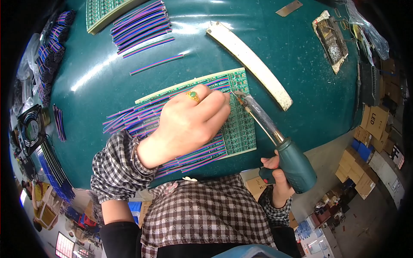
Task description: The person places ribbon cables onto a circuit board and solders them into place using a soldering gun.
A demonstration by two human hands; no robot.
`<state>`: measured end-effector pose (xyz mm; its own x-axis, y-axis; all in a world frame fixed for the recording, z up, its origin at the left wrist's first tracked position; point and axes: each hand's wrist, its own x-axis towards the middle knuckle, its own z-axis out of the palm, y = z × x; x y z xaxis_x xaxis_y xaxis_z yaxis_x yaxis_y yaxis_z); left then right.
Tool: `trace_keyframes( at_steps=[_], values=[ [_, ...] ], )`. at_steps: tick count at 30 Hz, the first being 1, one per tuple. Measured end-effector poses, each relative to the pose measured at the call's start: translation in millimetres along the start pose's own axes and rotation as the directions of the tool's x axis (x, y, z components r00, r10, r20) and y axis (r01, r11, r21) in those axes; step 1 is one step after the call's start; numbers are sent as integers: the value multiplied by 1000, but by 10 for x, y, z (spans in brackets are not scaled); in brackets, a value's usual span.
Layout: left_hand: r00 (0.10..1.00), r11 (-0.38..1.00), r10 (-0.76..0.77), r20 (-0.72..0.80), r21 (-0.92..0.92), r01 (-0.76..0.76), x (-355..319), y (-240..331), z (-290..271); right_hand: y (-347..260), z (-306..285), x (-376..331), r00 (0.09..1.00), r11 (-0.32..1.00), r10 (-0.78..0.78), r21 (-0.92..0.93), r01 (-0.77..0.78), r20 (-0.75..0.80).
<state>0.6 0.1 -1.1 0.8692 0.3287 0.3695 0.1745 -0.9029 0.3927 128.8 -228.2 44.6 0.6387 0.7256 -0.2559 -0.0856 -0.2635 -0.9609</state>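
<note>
A green circuit board panel (pixel 241 124) lies on the table in front of me, with rows of thin red, blue and black wire strips (pixel 129 116) running off its left side. My left hand (pixel 189 118), wearing a ring, rests over the panel. Its fingers are closed in a pinch at the upper rows, on a wire strip mostly hidden beneath them. My right hand (pixel 279 182) grips a dark green soldering gun (pixel 297 165) by its handle. The gun's tip (pixel 238 95) is at the board, just right of my left fingertips.
Wire strips (pixel 142 28) are piled at the back beside another board stack (pixel 107 13). A scuffed off-white bar (pixel 251 64) lies right of the panel. Farther right are a soiled tray (pixel 330 41) and a metal plate (pixel 289 7). A black fan (pixel 31 129) and wire bundles (pixel 50 51) line the left edge.
</note>
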Motion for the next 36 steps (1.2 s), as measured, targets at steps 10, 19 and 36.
trace_keyframes(
  at_steps=[10, 19, 36],
  values=[
    [1000, 1000, -8, 2, -6, 8, 3, 2, -3, 14, -9, 2, 999, 998, -18, -55, 20, 35],
    [1000, 1000, -12, -1, -7, 11, 2, 3, 0, 6, -22, -1, 998, 998, -61, -32, 62, 13],
    [998, 992, -43, -55, -117, 37, 2, -57, 49, -3, -21, -17, 999, 999, -37, -37, 37, -5]
  ],
)
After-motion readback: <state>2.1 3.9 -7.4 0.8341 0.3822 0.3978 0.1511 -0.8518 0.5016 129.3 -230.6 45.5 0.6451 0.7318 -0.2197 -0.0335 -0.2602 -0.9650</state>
